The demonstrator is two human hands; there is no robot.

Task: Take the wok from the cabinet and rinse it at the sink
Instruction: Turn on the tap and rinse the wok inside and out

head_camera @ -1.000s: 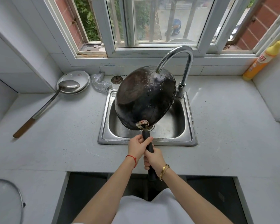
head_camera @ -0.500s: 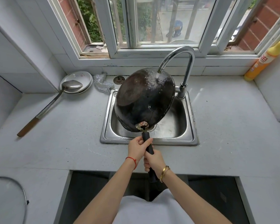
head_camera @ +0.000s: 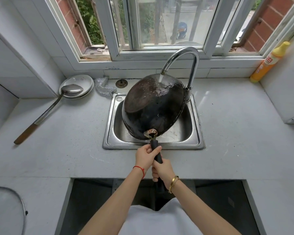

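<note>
Head view looks down on the pale desk [head_camera: 58, 150], wide and speckled, running under the window. Set into it is the steel sink [head_camera: 153, 145], and over the basin hangs the wok [head_camera: 151, 107], tipped up on edge with its dark underside facing us, bowl turned away to the right. Water from the curved tap [head_camera: 185, 58] lands on the wok's upper back and spreads in droplets. Both arms reach forward from the bottom edge, elbows low, forearms converging on the black handle [head_camera: 157, 154]. The left hand [head_camera: 145, 156], red string at the wrist, sits farther up the handle, nearer the wok, fingers [head_camera: 157, 148] wrapped right round it, thumb side up. The right hand [head_camera: 163, 169], gold bangle on its wrist, grips lower down, just behind and touching the left, fingers curled under the handle. Off to the left a long ladle [head_camera: 46, 112] lies with its bowl resting on a white plate [head_camera: 82, 82]. Far right, by the wall, stands a yellow bottle [head_camera: 268, 62]. A silvery scrubber [head_camera: 104, 87] sits beside the sink's back corner, a small drain plug [head_camera: 121, 83] just next to it.
</note>
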